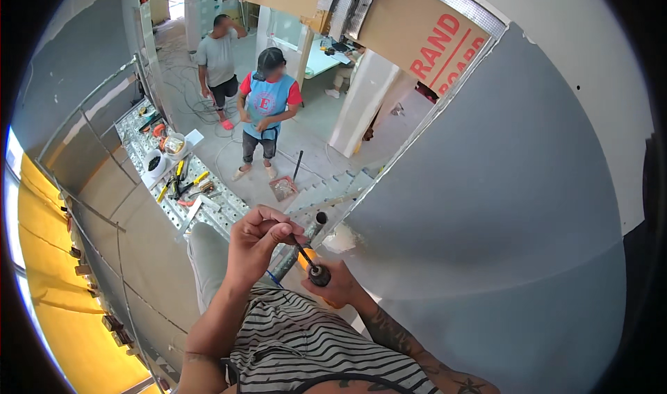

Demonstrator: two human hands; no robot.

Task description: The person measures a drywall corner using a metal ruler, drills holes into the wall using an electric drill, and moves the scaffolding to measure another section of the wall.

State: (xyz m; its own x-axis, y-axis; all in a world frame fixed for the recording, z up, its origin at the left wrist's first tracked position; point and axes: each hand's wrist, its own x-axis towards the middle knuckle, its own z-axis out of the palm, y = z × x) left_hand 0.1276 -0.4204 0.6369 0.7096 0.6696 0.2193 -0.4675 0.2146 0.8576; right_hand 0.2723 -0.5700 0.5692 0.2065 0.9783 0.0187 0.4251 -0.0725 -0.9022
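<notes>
At the far left hangs a yellow sheet (48,255), with a thin metal rail (87,205) curving in front of it. Right of the rail runs a perforated metal platform (235,205). At its far end sit orange and blue tools; nearer are a white tub (174,144) and, beside it, a white bucket (154,165) with dark contents. Yellow-handled tools (201,179) lie nearer still, then a pale angle piece (199,209) at the near end.

Beyond the platform, far off, a person in a grey shirt (220,59) stands with one hand raised to the head, among loose cables on the floor. To the right and nearer, a person in a blue and red shirt (267,99) stands with both hands before the waist. A small reddish tray (283,188) lies on the floor near that person's feet. Farther right is a pale table (319,62).

Near the middle, the left hand (262,237) pinches a dark bit (303,253) between thumb and fingers. The bit's lower end meets the chuck of a drill (319,276), tipped upward. The right hand (337,283) is wrapped around the drill, just right of the left.

A large grey panel (500,165) fills the right, with brown cardboard (399,22) beyond it.
</notes>
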